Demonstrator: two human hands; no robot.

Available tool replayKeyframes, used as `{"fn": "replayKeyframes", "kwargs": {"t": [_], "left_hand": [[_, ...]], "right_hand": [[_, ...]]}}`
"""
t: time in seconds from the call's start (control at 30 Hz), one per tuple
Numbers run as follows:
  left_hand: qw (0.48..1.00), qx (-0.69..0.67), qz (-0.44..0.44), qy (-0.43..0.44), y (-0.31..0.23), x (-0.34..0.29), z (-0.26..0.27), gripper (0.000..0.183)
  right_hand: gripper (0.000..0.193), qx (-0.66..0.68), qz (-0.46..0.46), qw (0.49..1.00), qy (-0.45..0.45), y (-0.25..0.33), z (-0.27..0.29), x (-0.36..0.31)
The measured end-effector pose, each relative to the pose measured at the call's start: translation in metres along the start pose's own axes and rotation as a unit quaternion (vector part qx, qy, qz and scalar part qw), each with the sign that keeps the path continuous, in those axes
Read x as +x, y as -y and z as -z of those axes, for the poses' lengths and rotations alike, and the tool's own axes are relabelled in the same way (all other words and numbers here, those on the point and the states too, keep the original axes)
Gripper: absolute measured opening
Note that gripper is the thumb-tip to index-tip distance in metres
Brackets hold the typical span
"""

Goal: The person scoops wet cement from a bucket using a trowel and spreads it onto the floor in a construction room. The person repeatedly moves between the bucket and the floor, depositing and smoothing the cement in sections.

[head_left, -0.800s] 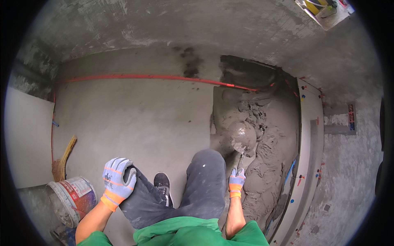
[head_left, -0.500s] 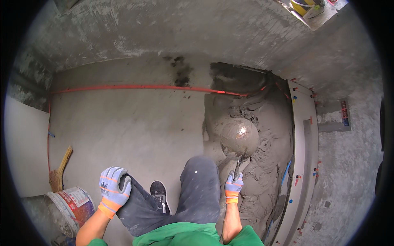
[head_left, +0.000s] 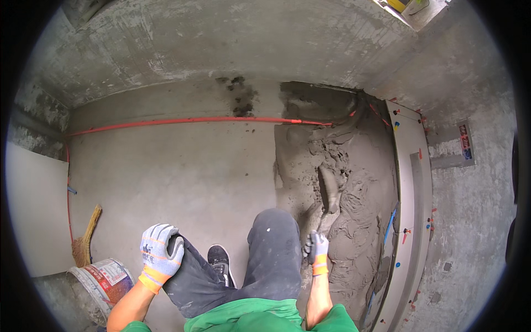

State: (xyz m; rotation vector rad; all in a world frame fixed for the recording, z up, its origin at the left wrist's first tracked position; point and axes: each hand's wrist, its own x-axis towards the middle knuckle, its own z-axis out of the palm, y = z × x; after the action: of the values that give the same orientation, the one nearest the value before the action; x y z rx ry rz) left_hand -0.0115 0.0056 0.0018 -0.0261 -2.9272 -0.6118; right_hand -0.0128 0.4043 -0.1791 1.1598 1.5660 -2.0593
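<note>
The right hand's grip, in a grey glove with an orange cuff, is closed round the handle of a grey, mortar-smeared trowel, right of the frame's centre. The blade lies up-frame from it, long axis near vertical, tipped almost edge-on, with lumpy wet grey mortar to its right. The left hand, lower left, drapes loosely over the knee, farther off.

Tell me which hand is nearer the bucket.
Left. The left hand rests on the left leg, right of the bucket; the right hand is farther off, past the right leg, holding a trowel.
</note>
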Motion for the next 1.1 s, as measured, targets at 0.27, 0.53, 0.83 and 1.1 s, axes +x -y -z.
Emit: {"fn": "replayKeyframes", "kwargs": {"t": [0.27,0.53,0.83,1.1], "left_hand": [[1.0,-0.008,-0.013,0.003,0.0,0.007,-0.005,0.021],[1.0,-0.017,-0.025,0.003,0.005,0.011,-0.008,0.027],[0.997,-0.056,-0.045,0.028,0.003,0.017,-0.006,0.027],[0.996,-0.065,-0.056,0.026,0.001,0.021,-0.004,0.026]], "right_hand": [[0.024,0.085,-0.014,0.991,0.101,0.06,-0.018,-0.047],[0.024,0.11,0.037,0.99,0.081,0.056,-0.028,-0.052],[0.042,-0.525,0.12,0.803,-0.255,-0.044,-0.027,0.033],[0.049,-0.473,0.277,0.783,-0.293,-0.058,-0.02,0.043]]}}
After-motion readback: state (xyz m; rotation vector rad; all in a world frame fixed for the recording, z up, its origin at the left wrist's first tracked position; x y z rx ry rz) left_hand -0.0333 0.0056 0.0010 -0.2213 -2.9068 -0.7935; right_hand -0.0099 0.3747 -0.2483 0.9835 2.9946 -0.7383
